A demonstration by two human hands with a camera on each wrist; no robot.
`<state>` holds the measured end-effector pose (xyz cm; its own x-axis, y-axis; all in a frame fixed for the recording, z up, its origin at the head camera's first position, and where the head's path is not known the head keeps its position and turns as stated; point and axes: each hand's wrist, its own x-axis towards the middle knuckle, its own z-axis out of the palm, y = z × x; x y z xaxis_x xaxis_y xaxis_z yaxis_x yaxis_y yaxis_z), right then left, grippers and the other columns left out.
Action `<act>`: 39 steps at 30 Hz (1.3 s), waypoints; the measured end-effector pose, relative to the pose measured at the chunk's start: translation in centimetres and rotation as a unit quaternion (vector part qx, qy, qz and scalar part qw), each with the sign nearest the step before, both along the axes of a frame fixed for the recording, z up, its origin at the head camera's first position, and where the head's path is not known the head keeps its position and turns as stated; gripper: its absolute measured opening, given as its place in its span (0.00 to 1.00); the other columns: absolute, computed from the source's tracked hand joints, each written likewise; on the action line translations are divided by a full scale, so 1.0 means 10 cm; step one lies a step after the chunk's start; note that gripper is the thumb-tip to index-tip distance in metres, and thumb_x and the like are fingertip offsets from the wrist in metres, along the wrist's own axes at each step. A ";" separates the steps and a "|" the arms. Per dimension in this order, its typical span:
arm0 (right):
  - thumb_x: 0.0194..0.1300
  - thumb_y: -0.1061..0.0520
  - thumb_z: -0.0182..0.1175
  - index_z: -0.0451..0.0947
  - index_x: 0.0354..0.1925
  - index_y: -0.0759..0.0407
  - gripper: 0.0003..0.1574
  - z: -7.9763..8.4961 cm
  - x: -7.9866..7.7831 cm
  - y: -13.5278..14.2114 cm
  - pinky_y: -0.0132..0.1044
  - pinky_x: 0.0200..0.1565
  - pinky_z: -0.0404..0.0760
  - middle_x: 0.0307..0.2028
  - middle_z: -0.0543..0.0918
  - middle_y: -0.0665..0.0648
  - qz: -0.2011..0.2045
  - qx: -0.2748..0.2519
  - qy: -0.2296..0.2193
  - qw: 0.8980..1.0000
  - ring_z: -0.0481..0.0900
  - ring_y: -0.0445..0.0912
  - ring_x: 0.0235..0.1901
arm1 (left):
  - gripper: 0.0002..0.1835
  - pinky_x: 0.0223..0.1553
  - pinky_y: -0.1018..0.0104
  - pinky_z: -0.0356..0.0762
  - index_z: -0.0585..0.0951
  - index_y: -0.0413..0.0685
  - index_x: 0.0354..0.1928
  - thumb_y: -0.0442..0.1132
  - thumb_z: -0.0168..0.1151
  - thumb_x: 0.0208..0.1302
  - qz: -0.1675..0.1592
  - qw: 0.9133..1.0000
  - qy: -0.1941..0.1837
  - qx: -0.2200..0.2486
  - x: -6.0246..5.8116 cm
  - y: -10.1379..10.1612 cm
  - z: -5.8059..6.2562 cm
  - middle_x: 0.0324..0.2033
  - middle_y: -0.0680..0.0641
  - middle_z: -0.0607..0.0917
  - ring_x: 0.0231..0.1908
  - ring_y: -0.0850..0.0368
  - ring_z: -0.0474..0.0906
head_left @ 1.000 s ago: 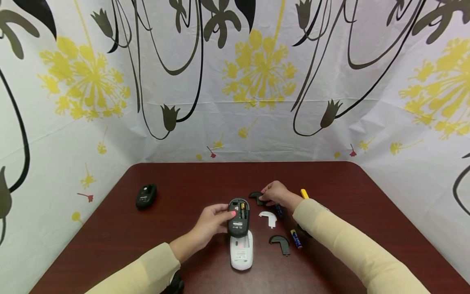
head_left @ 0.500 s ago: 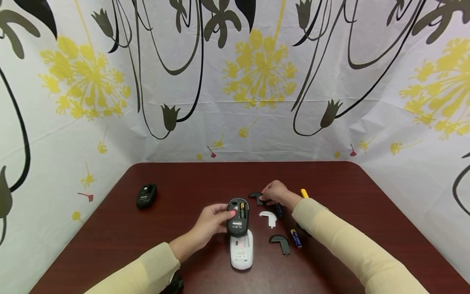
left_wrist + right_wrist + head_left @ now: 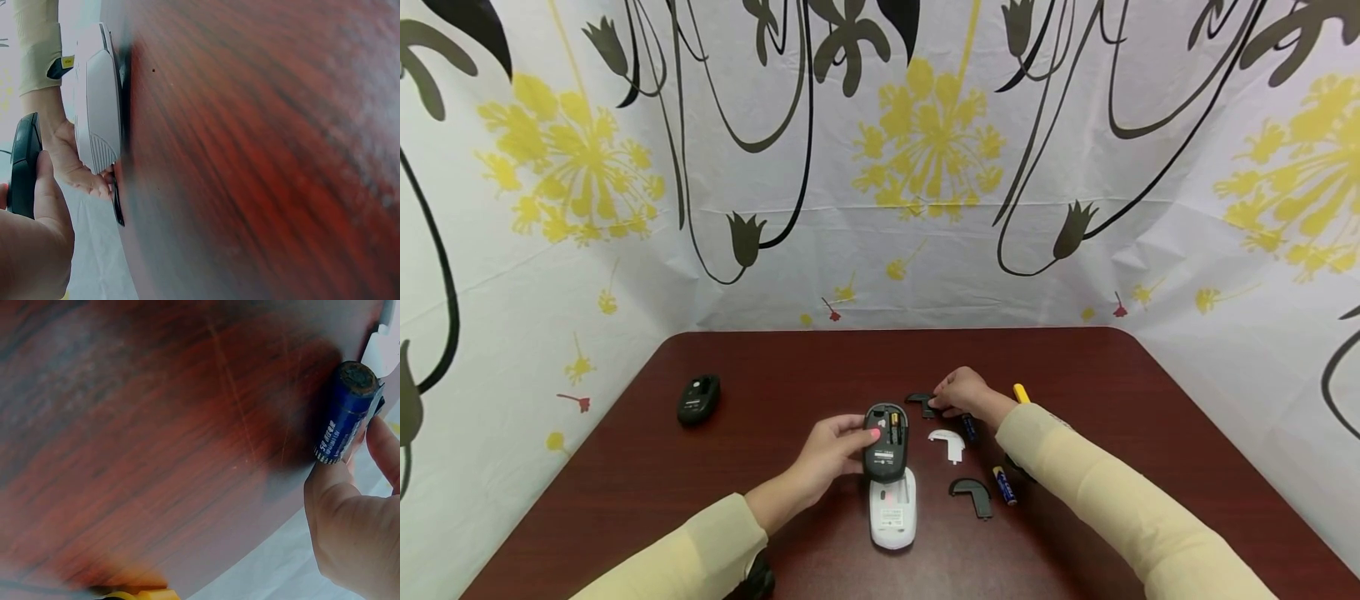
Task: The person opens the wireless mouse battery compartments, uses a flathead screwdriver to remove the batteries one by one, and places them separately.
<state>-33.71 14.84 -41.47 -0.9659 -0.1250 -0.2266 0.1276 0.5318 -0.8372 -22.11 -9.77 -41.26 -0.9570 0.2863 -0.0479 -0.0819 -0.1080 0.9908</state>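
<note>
My left hand (image 3: 831,454) grips a black computer mouse (image 3: 885,454) by its side, underside up, with its battery bay uncovered and a battery (image 3: 895,427) visible in it. The mouse is raised over one end of a white mouse (image 3: 892,512), which lies underside up on the table. My right hand (image 3: 964,392) pinches the edge of a black battery cover (image 3: 921,403) at the far side; its fingertips partly hide the piece. Close to that hand lies a blue battery (image 3: 347,409). A white battery cover (image 3: 950,443) lies nearer, with another black battery cover (image 3: 973,495) below it.
Another blue battery (image 3: 1004,486) lies beside the right forearm. A yellow object (image 3: 1021,393) shows behind the right wrist, partly hidden. Another black mouse (image 3: 698,400) sits at the far left of the brown table (image 3: 790,367). A patterned cloth (image 3: 850,167) hangs behind.
Both hands stay almost still. The far black battery cover shifts very slightly away under the right fingertips, and the whole view drifts a little.
</note>
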 end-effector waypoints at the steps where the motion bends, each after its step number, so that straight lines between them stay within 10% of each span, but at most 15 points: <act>1: 0.60 0.67 0.66 0.80 0.38 0.69 0.07 0.00 0.00 0.00 0.41 0.35 0.86 0.36 0.83 0.61 0.000 -0.001 0.000 1.000 0.83 0.49 0.36 | 0.25 0.40 0.55 0.84 0.70 0.23 0.59 0.34 0.61 0.65 -0.001 1.000 0.000 0.002 0.00 0.00 0.00 0.46 0.34 0.82 0.39 0.50 0.83; 39: 0.70 0.63 0.57 0.64 0.63 0.76 0.28 0.43 0.10 0.66 0.51 0.58 0.74 0.57 0.73 0.70 0.014 -0.121 -0.003 0.993 0.70 0.64 0.60 | 0.26 0.41 0.55 0.84 0.69 0.24 0.61 0.35 0.61 0.66 -0.003 1.000 0.000 -0.004 0.03 -0.01 0.06 0.49 0.34 0.81 0.41 0.49 0.83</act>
